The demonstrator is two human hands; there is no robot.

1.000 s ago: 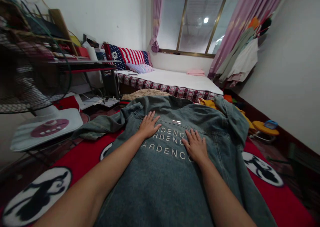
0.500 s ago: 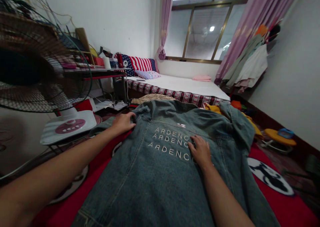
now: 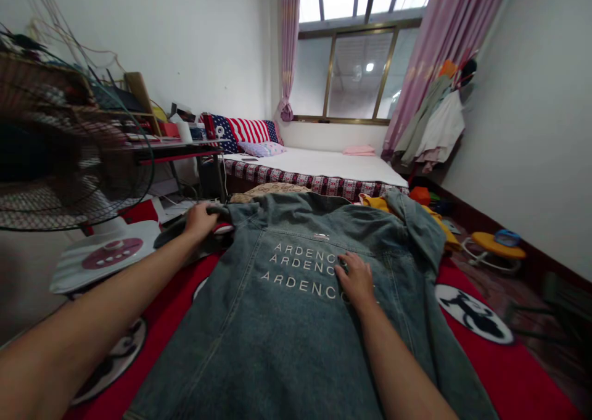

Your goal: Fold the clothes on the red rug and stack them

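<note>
A denim jacket lies spread with its back up, white embroidered lettering across the upper part. My left hand is closed round the left sleeve near the shoulder, lifting a fold of it; part of the sleeve hangs behind my forearm. On the lettering rests my right hand, palm down with its fingers somewhat spread, covering the ends of the words. The far right sleeve lies bunched beside the shoulder. Beneath the jacket is a red cloth with black-and-white cartoon patches.
A running fan stands close on the left, near my left forearm. Behind it is a cluttered desk. Beyond the jacket is a bed. Yellow cloth lies past the right shoulder, and a yellow stool stands at the right.
My left hand has moved out to the left and closed on the sleeve, raising it from the cloth. My right hand stays on the lettering. The view has shifted slightly.
</note>
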